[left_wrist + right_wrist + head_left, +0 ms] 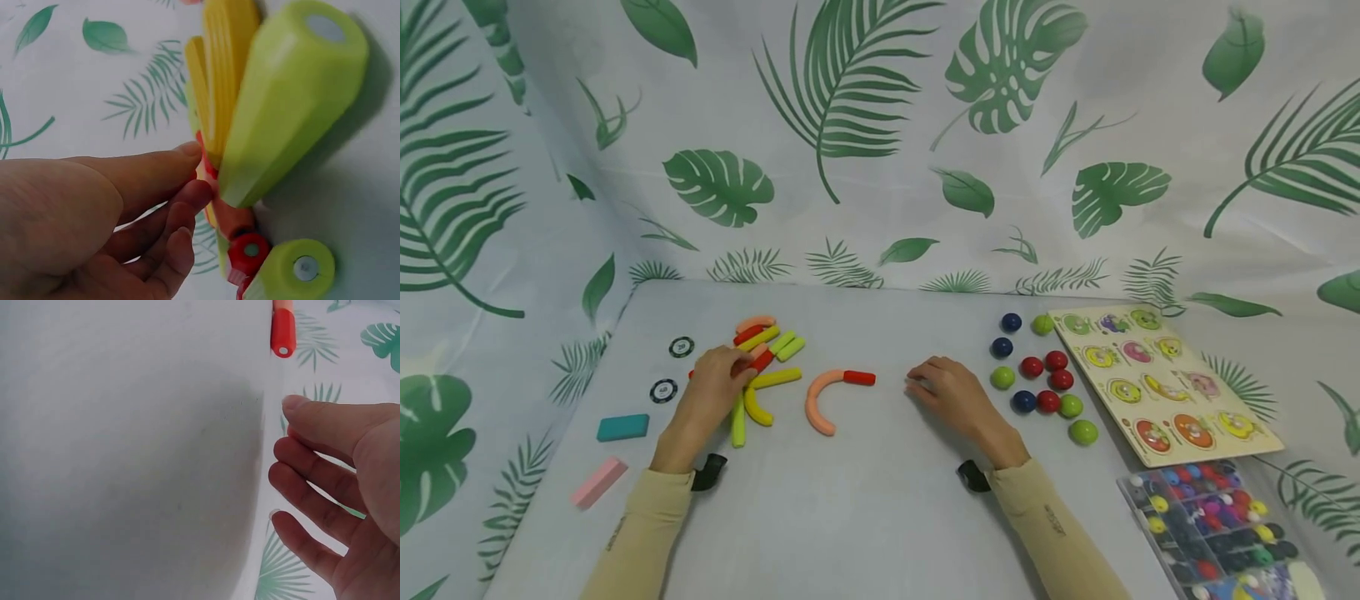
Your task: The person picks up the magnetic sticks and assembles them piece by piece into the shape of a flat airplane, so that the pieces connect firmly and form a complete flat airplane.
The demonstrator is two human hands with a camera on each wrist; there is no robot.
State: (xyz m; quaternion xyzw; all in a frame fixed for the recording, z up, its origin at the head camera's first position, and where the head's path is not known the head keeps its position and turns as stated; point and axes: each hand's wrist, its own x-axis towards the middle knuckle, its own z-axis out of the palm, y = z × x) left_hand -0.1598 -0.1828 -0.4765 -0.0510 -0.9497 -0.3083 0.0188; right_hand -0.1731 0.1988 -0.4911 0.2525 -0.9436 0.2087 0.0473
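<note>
My left hand (pixel 713 383) is over a pile of coloured building sticks at the left of the table. Its thumb and forefinger pinch a red stick (pixel 762 361), largely hidden behind other pieces in the left wrist view. Around it lie yellow sticks (pixel 777 378), a curved yellow piece (pixel 757 408) and green sticks (pixel 738 425); one green stick (pixel 294 94) looms close in the left wrist view, a grey disc in its end. A curved pink piece (pixel 817 402) joined to a short red stick (pixel 859 378) lies mid-table. My right hand (pixel 953 393), loosely bent, holds nothing right of it.
Blue, red and green balls (pixel 1032 367) lie to the right. Beyond them are a fruit puzzle board (pixel 1112 408) and a clear compartment box (pixel 1138 508) of coloured balls. Two round chips (pixel 663 391), a teal block (pixel 622 427) and a pink block (pixel 599 482) lie left.
</note>
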